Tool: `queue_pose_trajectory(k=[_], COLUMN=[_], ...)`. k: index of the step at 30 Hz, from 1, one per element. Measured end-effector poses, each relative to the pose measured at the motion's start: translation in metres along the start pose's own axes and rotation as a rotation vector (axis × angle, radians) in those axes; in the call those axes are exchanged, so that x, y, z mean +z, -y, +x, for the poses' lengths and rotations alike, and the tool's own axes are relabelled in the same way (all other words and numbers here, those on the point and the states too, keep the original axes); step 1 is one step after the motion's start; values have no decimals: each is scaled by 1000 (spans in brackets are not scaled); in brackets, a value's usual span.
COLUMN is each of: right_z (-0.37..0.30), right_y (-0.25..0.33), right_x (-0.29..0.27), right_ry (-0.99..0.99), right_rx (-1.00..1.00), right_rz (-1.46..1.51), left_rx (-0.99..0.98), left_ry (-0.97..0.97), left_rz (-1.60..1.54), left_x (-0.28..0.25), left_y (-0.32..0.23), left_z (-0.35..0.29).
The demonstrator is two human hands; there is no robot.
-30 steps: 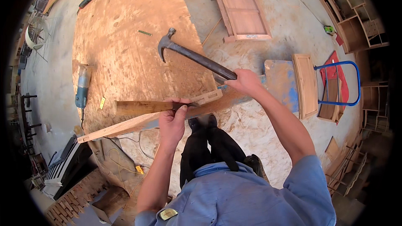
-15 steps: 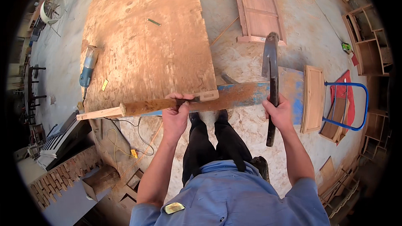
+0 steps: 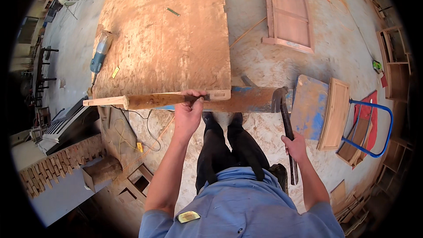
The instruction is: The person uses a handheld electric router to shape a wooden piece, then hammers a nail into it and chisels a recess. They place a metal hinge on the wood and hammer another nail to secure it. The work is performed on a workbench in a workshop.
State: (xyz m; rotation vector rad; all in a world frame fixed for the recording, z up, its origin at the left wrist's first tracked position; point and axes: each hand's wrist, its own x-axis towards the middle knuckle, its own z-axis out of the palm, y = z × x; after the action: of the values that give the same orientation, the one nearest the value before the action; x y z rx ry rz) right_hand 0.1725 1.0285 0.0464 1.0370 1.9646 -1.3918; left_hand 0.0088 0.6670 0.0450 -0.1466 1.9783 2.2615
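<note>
My left hand (image 3: pixel 190 108) is closed round a chisel (image 3: pixel 152 101) with a thick brown wooden handle. The chisel's butt points left, and its dark metal end shows just past my fingers. Beneath and along it runs a pale wooden strip (image 3: pixel 219 94) with a slot cut near its right end; whether my fingers also grip this strip I cannot tell. My right hand (image 3: pixel 295 146) is wrapped round the dark handle of a hammer (image 3: pixel 287 123). The hammer's head is away from me, over the right end of a rusty, blue-flecked beam (image 3: pixel 251 99), apart from the chisel.
A big plywood board (image 3: pixel 163 48) lies ahead, bearing a blue power tool (image 3: pixel 99 55), a yellow slip and a green pencil-like stick (image 3: pixel 172 12). A panelled wooden piece (image 3: pixel 288 13) lies ahead right. At right stand a wooden panel (image 3: pixel 333 114) and a blue-framed trolley (image 3: pixel 372 150). Cords trail at left.
My right hand has come down and nearer to me, and the hammer's head has dropped toward the beam. My left hand keeps its hold on the chisel. The whole view has shifted a little.
</note>
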Motion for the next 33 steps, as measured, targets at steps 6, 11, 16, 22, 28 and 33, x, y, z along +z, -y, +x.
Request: queue_pose_trajectory(k=[6, 11, 16, 22, 28, 33], right_z=[0, 1, 1, -1, 0, 2], right_y=[-4, -7, -6, -7, -10, -8], right_x=[4, 5, 6, 7, 4, 3], right_ry=[26, 29, 40, 29, 8, 29], right_rx=[20, 19, 4, 26, 27, 29], right_rz=[-47, -58, -55, -39, -41, -52], left_rx=[43, -16, 6, 3, -59, -3], left_ry=[-8, -27, -6, -26, -28, -40], left_rz=[23, -8, -33, 36, 92, 53], left_x=[-4, -5, -8, -4, -7, -3], left_y=[1, 2, 6, 2, 3, 3], left_z=[3, 1, -1, -1, 0, 0])
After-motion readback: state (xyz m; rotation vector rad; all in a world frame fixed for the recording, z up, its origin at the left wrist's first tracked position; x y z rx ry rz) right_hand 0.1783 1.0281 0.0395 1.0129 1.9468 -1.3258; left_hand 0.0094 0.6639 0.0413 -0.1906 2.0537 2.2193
